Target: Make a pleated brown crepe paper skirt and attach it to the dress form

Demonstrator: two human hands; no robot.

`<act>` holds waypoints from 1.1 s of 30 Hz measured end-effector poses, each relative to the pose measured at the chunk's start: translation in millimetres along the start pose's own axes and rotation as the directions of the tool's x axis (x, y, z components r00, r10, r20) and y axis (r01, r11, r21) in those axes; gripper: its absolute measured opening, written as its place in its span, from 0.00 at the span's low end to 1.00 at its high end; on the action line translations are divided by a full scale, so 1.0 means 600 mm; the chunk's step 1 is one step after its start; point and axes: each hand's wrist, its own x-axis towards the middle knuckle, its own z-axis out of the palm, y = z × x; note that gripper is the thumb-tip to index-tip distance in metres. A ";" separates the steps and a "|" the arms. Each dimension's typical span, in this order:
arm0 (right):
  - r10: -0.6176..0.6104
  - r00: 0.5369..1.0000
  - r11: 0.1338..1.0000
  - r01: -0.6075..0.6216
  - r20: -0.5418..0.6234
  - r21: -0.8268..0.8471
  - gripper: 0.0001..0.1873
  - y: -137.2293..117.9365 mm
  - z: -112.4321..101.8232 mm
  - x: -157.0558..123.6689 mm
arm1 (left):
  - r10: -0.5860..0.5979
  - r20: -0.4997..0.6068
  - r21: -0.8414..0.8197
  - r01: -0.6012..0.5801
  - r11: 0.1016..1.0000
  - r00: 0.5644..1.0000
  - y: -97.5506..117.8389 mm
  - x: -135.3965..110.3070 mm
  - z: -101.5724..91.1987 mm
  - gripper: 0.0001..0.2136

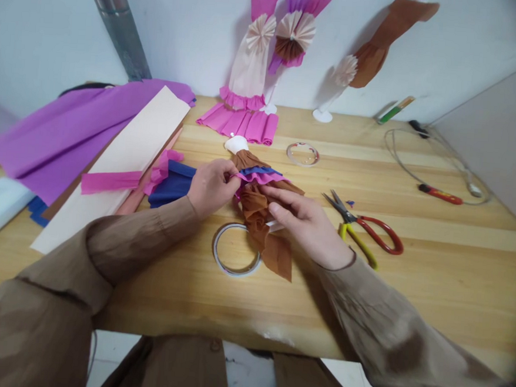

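A small doll-size dress form (237,145) with a white top lies tilted on the table, dressed in ruffled crepe paper (259,175) in brown, blue and pink layers. My left hand (214,184) pinches the left edge of the pink ruffle between thumb and fingertips. Resting on the right side of the skirt is my right hand (311,224), its fingers stretched over the brown crepe paper (277,254), which hangs down towards me. A roll of tape (218,255) lies partly under that brown paper. Scissors (362,221) with one red and one yellow handle lie open, right of my right hand.
Purple crepe paper (68,133), a cream sheet (128,149) and a blue piece (172,184) are piled at the left. Dressed stands (249,69) are along the wall. Behind lie another tape roll (304,153), a utility knife (396,110) and a corded red-handled tool (441,194).
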 end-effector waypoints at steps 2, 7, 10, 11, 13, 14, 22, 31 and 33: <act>0.011 1.000 0.999 -0.010 -0.023 0.054 0.21 -0.002 0.004 0.004 | -0.002 -0.005 -0.006 0.002 1.000 1.000 0.001 0.000 0.001 0.07; 0.079 0.994 0.942 -0.051 -0.074 0.331 0.24 0.001 0.015 0.012 | -0.012 0.001 -0.015 0.012 1.000 1.000 0.000 0.001 0.000 0.06; 0.123 0.991 0.918 -0.098 -0.043 0.385 0.26 0.004 0.015 0.013 | -0.016 0.001 -0.014 0.016 1.000 1.000 -0.001 0.002 -0.001 0.06; 0.129 0.991 0.923 -0.105 -0.043 0.369 0.27 0.005 0.013 0.013 | -0.015 -0.004 -0.012 0.015 1.000 1.000 -0.002 0.002 -0.001 0.06; 0.127 0.991 0.942 -0.104 -0.051 0.318 0.27 0.003 0.009 0.013 | -0.011 -0.012 -0.006 0.010 1.000 1.000 -0.003 0.002 -0.002 0.06; 0.116 0.992 0.952 -0.096 -0.053 0.292 0.28 0.001 0.007 0.013 | -0.009 -0.014 -0.004 0.009 1.000 1.000 -0.004 0.002 -0.003 0.06; -0.035 0.998 0.999 0.036 0.058 -0.015 0.21 -0.018 0.006 0.032 | -0.017 -0.023 -0.020 0.016 1.000 1.000 -0.005 0.000 -0.002 0.06; -0.115 0.993 0.958 0.104 -0.025 -0.269 0.17 -0.024 0.016 0.041 | -0.007 -0.032 -0.045 0.006 0.999 0.999 -0.007 0.000 0.000 0.06; -0.087 0.996 0.966 0.077 -0.031 -0.246 0.19 -0.024 0.019 0.043 | -0.013 -0.027 -0.048 0.011 0.999 1.000 -0.007 -0.001 0.001 0.07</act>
